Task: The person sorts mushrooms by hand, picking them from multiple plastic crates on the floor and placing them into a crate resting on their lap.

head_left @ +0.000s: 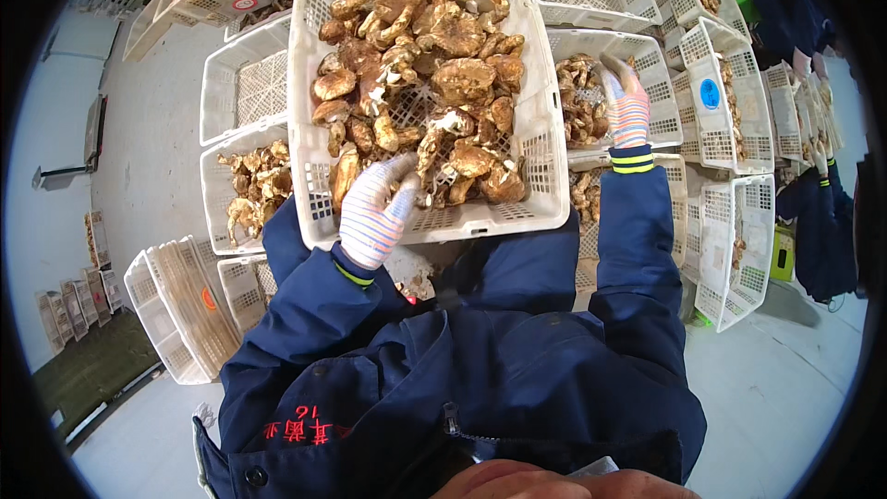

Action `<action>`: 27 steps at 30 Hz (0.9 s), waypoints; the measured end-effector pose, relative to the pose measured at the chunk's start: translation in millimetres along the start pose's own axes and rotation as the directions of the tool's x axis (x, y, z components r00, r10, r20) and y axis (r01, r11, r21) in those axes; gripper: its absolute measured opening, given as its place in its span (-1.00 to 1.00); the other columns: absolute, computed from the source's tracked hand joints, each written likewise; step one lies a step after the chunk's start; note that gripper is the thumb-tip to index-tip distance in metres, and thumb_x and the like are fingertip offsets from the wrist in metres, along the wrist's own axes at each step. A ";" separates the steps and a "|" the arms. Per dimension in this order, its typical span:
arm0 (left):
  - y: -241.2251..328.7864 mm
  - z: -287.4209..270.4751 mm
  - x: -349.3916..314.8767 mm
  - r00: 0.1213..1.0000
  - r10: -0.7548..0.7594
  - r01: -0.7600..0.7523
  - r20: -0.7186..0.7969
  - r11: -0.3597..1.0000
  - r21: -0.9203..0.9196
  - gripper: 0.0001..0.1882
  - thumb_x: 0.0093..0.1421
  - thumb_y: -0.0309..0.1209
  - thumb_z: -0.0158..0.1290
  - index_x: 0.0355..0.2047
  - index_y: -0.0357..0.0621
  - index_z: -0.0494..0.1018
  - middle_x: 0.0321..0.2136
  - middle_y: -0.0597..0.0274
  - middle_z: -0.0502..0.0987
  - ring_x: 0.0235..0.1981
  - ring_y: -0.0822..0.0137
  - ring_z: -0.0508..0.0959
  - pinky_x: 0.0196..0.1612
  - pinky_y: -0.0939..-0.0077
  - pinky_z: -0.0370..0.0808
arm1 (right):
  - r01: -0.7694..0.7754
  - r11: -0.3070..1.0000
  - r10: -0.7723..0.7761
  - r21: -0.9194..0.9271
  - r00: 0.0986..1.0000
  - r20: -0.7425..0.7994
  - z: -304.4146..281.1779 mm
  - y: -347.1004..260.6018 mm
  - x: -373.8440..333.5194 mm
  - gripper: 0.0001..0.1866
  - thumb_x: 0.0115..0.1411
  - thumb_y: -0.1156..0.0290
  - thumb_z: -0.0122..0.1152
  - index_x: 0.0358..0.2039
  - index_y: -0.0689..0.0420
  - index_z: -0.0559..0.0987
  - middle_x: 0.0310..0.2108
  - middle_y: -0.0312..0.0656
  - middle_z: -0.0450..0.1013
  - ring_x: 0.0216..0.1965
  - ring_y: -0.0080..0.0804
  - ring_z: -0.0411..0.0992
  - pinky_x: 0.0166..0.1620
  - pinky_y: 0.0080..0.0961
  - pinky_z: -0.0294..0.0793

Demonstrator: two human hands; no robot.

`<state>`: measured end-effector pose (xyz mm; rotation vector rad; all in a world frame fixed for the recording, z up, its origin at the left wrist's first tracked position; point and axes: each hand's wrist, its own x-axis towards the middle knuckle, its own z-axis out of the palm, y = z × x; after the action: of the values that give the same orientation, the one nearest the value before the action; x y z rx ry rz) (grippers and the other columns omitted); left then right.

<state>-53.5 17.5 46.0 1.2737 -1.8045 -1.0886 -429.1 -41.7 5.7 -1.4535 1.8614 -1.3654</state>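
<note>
A large white perforated crate (545, 176) full of brown mushrooms (462, 81) sits in front of me, above my lap. My left hand (374, 211), in a striped white glove, is over its near edge. Thumb and fingers close on the lower end of a pale-stemmed mushroom (427, 150). To the right, my right hand (627, 106), gloved the same way, reaches over a smaller white crate (658, 97). Its fingers are stretched out and apart, beside the mushrooms (580, 111) there. Nothing shows in its grip, though the palm side is hidden.
At the left stand a bare white crate (249, 88), a crate of mushrooms (257, 187) and a stack of nested crates (180, 310). More crates (735, 245) line the right side. A person's dark sleeve (820, 231) is at the far right, near other crates.
</note>
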 end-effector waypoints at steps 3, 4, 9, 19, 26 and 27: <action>-6.1 -1.1 3.5 0.968 -0.087 -0.018 -0.234 0.911 -0.412 -0.56 0.17 -0.49 0.00 0.07 -0.30 0.25 -0.11 0.12 0.43 -0.12 0.33 0.43 -0.01 0.51 0.35 | 0.185 0.982 -0.169 -0.033 0.946 0.277 23.6 -112.3 -13.4 -0.64 0.18 0.35 0.02 -0.04 0.22 0.44 -0.14 -0.08 0.46 -0.10 -0.39 0.43 -0.03 -0.54 0.37; -2.5 -7.1 6.8 0.959 -0.148 0.001 -0.243 0.857 -0.516 -0.51 0.19 -0.48 -0.02 0.12 -0.29 0.17 -0.02 0.13 0.35 -0.05 0.35 0.38 0.04 0.52 0.32 | 0.243 0.968 -0.197 -0.058 0.884 0.423 36.7 -133.4 -16.2 -0.63 0.17 0.33 0.01 -0.02 0.19 0.43 -0.13 -0.07 0.46 -0.10 -0.35 0.43 -0.03 -0.50 0.37; -19.0 -15.9 8.6 0.895 -0.276 -0.039 -0.350 0.734 -0.678 -0.57 0.22 -0.47 -0.04 0.10 -0.27 0.21 -0.03 0.14 0.35 -0.01 0.36 0.36 0.08 0.55 0.30 | 0.498 0.753 0.180 -0.431 0.473 0.862 142.8 -167.6 -43.8 -0.61 0.14 0.25 -0.05 -0.04 0.09 0.44 -0.14 0.01 0.45 -0.10 -0.11 0.42 -0.03 -0.34 0.38; -25.7 -19.2 6.2 0.916 -0.253 -0.076 -0.313 0.654 -0.752 -0.56 0.19 -0.49 -0.03 0.08 -0.32 0.20 -0.02 0.06 0.35 0.01 0.31 0.35 0.09 0.48 0.27 | 0.607 0.498 0.329 -0.619 0.528 0.783 218.3 -128.5 -75.3 -0.63 0.04 0.36 0.01 -0.10 0.15 0.41 -0.11 -0.01 0.41 -0.06 -0.15 0.40 0.00 -0.34 0.35; -33.9 -0.8 8.2 0.921 -0.188 -0.070 -0.340 0.781 -0.621 -0.56 0.14 -0.35 0.03 -0.01 -0.32 0.30 -0.09 -0.04 0.41 -0.03 0.14 0.40 0.05 0.37 0.30 | 0.566 0.565 0.301 -0.600 0.535 0.789 203.9 -124.4 -74.6 -0.58 0.04 0.31 0.00 -0.06 0.14 0.38 -0.14 0.03 0.42 -0.08 -0.06 0.39 -0.07 -0.22 0.37; -33.4 -7.6 7.4 0.912 -0.165 -0.027 -0.376 0.891 -0.454 -0.54 0.12 -0.36 0.05 0.00 -0.33 0.29 -0.08 -0.05 0.40 -0.02 0.15 0.40 0.05 0.39 0.30 | 0.556 0.533 0.274 -0.638 0.600 0.752 200.2 -148.2 -76.5 -0.57 0.05 0.32 0.01 -0.05 0.16 0.37 -0.12 0.05 0.41 -0.07 -0.07 0.38 -0.07 -0.25 0.37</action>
<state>-35.9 2.6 19.5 1.1746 -1.1174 -1.1020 -170.1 -57.7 29.1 -2.2037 1.7198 0.4424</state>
